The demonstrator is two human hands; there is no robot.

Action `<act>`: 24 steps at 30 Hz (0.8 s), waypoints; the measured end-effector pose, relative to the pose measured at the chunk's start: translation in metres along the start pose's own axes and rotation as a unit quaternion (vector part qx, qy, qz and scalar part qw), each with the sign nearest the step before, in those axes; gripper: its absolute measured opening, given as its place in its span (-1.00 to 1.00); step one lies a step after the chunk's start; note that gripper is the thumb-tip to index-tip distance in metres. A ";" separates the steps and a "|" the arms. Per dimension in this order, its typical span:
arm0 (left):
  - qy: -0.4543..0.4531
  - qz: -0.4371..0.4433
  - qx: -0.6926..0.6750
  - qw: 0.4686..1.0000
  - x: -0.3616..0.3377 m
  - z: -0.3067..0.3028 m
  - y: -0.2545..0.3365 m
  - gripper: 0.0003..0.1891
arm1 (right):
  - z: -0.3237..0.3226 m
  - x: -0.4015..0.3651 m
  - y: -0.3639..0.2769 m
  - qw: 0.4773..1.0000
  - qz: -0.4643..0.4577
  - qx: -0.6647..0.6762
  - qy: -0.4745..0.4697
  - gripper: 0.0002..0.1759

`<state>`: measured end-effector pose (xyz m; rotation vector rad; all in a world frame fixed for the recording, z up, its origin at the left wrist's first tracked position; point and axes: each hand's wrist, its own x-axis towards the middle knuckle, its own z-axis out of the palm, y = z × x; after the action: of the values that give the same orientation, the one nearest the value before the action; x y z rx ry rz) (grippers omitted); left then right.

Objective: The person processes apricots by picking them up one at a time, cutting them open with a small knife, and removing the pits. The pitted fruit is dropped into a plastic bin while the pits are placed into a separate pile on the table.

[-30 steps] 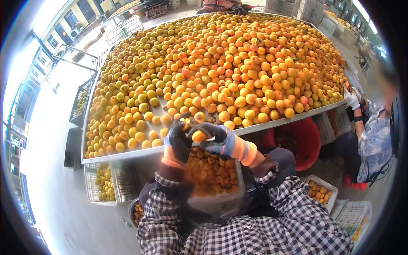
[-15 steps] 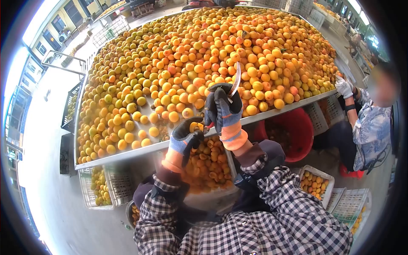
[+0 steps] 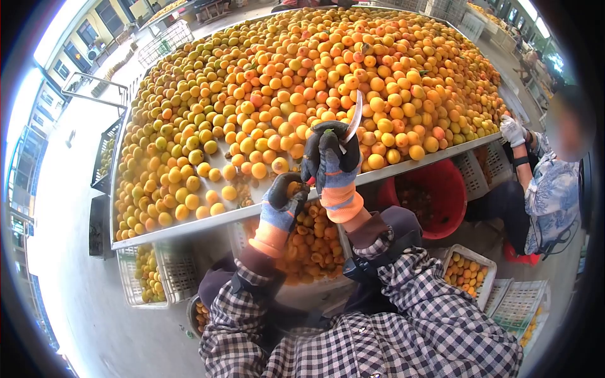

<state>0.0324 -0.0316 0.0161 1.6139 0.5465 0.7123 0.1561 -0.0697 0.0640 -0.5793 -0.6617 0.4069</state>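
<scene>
A head-worn camera looks forward and steeply down over the wearer's checked shirt (image 3: pixel 359 346), which fills the bottom of the frame. The left hand (image 3: pixel 283 200) and right hand (image 3: pixel 332 154) appear close to the lens, near mid-frame. Beyond them spreads the tabletop (image 3: pixel 157 234), its front edge slanting across the wide, round-cornered view. A seated person (image 3: pixel 554 195) borders the right; buildings (image 3: pixel 108 24) recede at upper left.

Heaped fruit (image 3: pixel 328 69) blocks the way ahead (a raised blade (image 3: pixel 358 115) too).
</scene>
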 end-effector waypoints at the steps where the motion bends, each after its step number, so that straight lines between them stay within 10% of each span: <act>1: 0.011 0.050 0.081 0.995 0.000 0.003 0.000 -0.73 | 0.000 0.001 0.000 1.000 0.021 0.004 0.012 -0.81; 13: 0.075 0.133 0.188 0.970 0.004 0.007 0.000 -0.74 | -0.010 0.020 0.027 0.935 0.201 0.069 0.285 -0.79; 24: 0.108 0.079 0.127 0.983 0.013 0.003 -0.026 -0.87 | -0.037 0.021 0.057 0.893 0.249 0.179 0.329 -0.73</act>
<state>0.0444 -0.0205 -0.0079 1.8431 0.6947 0.9758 0.1870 -0.0288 0.0149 -0.4845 0.2297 0.7464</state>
